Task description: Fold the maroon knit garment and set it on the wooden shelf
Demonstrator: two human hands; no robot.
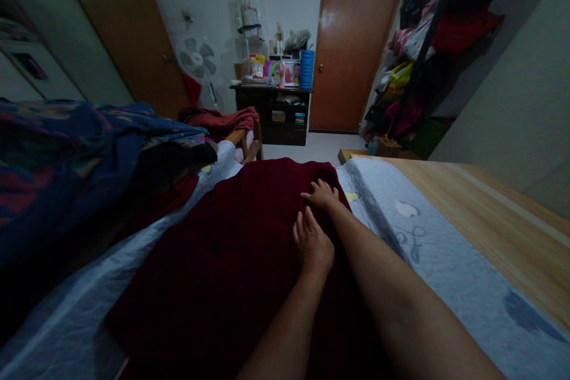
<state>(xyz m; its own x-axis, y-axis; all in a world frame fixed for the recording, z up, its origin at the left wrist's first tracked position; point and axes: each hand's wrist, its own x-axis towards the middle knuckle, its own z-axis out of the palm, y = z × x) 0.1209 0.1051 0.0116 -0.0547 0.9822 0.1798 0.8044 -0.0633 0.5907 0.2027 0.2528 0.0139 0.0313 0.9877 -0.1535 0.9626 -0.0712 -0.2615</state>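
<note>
Maroon cloth (231, 237): there it is, spread broadly over the pale sheet (449, 285)!
Left hand (315, 246): fingers outstretched, resting on the cloth, clutching nothing.
Right hand (323, 195): just beyond the left, fingers fanned, flat near the cloth's right edge, gripping nothing.

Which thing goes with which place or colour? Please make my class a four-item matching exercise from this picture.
Column 1
1. Right hand
2. Cloth beneath it
3. Fan
4. Photo frame

Column 2
A. On top of the cabinet
B. Dark red
C. Farther forward than the left hand
D. Between the left brown door and the cabinet

Right pairs: 1-C, 2-B, 3-D, 4-A
</note>
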